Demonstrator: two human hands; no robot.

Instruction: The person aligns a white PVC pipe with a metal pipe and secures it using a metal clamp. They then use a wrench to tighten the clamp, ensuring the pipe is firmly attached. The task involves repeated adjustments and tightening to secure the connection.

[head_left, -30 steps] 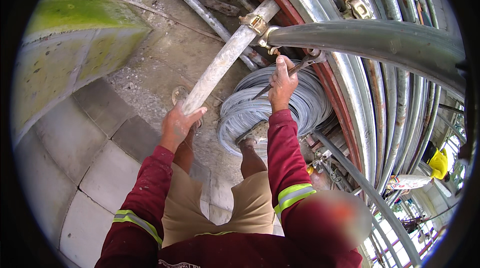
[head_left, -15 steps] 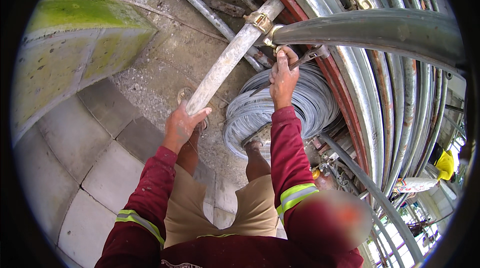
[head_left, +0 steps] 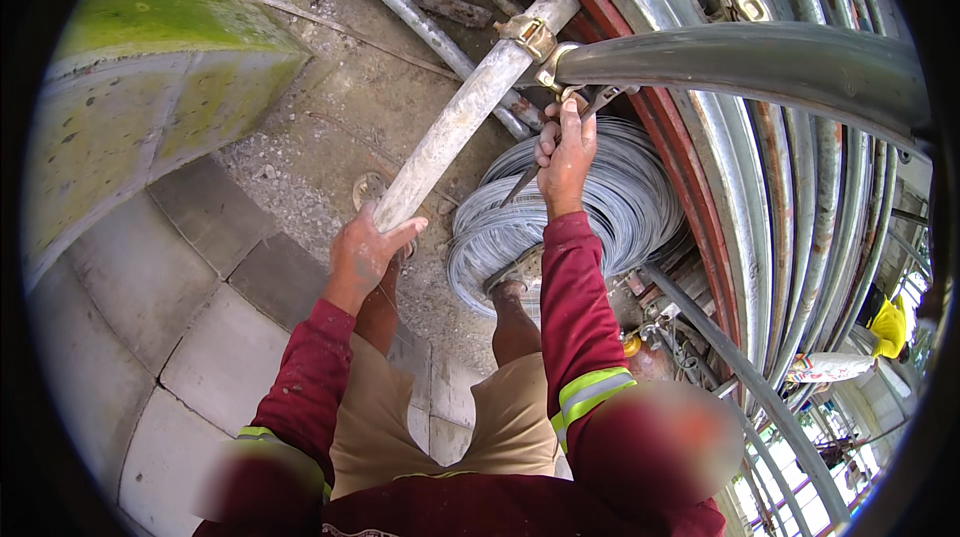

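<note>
A moss-green concrete wall (head_left: pixel 150 107) curves past grey paving slabs (head_left: pixel 190 337) at far left. My left hand (head_left: pixel 365 252) wraps the lower end of a pale scaffold tube (head_left: pixel 460 122), fingers curled round it. The tube slants up to a brass-coloured clamp (head_left: pixel 530 37) joining a thick grey pipe (head_left: pixel 750 62). My right hand (head_left: pixel 565 152) grips a spanner (head_left: pixel 590 102) at that clamp, fist closed, above a coil of grey wire (head_left: pixel 600 207). Curved steel pipes (head_left: pixel 800 217) fill the right.
</note>
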